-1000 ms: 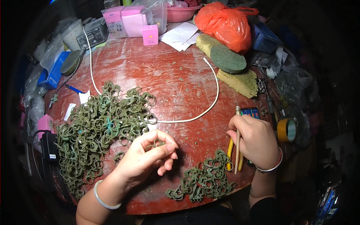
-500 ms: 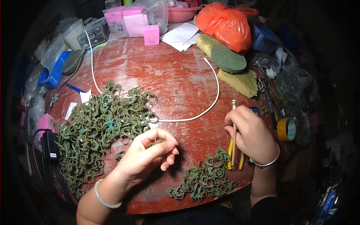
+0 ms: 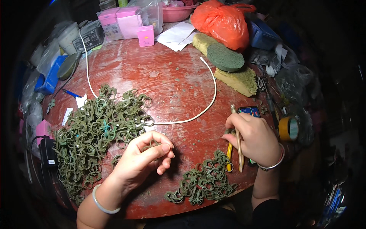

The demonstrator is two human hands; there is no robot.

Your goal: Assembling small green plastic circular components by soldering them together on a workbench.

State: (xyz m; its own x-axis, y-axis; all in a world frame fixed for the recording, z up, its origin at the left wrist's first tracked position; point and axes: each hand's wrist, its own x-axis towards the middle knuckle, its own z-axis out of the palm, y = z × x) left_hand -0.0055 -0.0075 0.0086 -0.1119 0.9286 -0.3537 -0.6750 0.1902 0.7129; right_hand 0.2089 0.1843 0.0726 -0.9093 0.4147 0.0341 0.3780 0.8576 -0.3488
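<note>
Pinched between the thumb and fingers of my left hand (image 3: 146, 154) is a small dull-green ring (image 3: 153, 143), mostly covered by the fingers. To its left spreads a large heap of similar rings (image 3: 85, 141). My right hand (image 3: 254, 137) is closed around a slender tan stick (image 3: 238, 143), whose knobbed end sticks up above the fingers. Beneath that hand a yellow handle (image 3: 229, 154) shows, its tool's kind partly hidden. A smaller pile of green rings (image 3: 202, 179) lies near the table's front edge, between my two hands.
A white cable (image 3: 183, 123) curves across the red table (image 3: 167, 91). Scouring pads (image 3: 225, 57) and an orange plastic bag (image 3: 221, 24) sit at the back right. A tape roll (image 3: 288, 128) stands right of my hand, beside a dark device (image 3: 249, 111). Pink boxes (image 3: 145, 36) are at the back.
The whole view has shifted slightly. My right hand has turned the stick so its lower end points further right, and more of the dark device shows. My left hand keeps its pinch.
</note>
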